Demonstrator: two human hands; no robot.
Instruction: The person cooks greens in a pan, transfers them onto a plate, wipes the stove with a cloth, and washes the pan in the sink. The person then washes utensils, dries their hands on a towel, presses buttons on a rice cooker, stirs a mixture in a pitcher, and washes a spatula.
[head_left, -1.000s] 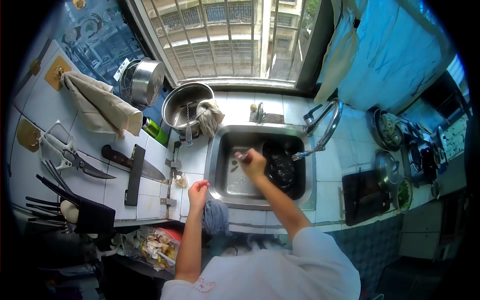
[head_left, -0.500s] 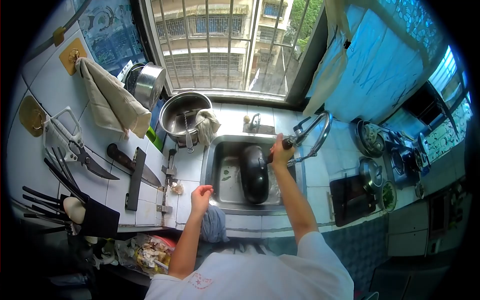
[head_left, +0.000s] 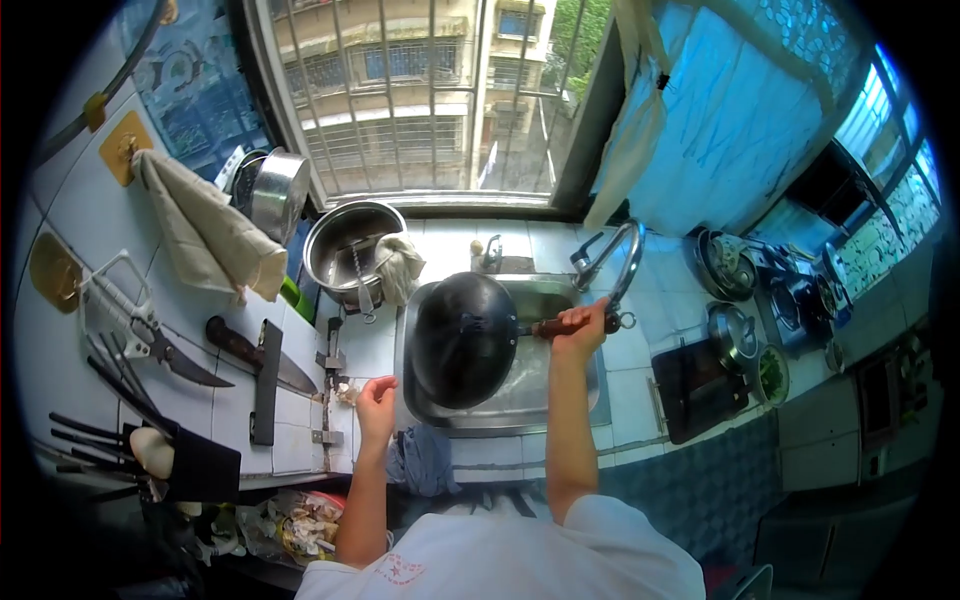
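Note:
My right hand [head_left: 580, 333] is wrapped round the brown wooden handle of a black wok [head_left: 465, 345]. The wok is tilted over the left part of the steel sink [head_left: 575, 390], its dark rounded face turned up towards me. Part of the sink's bottom is hidden behind it. Just left of the sink's rim is my left hand [head_left: 376, 405], its fingers curled together with nothing visible in them. Below that hand, a grey-blue cloth [head_left: 423, 462] hangs over the counter's front edge. The curved chrome faucet [head_left: 630, 265] rises behind my right hand.
A steel pot [head_left: 340, 235] with a rag [head_left: 398, 265] on it stands behind the sink's left corner. A knife [head_left: 240, 345] and scissors [head_left: 135, 325] hang on the left wall. To the right lie a dark board [head_left: 690, 395], a lidded pan [head_left: 735, 335] and a stove [head_left: 800, 300].
The wok has turned from nearly edge-on to showing its broad dark face, and its handle has swung to point right. My right hand moved slightly nearer with it; my left shifted a little left.

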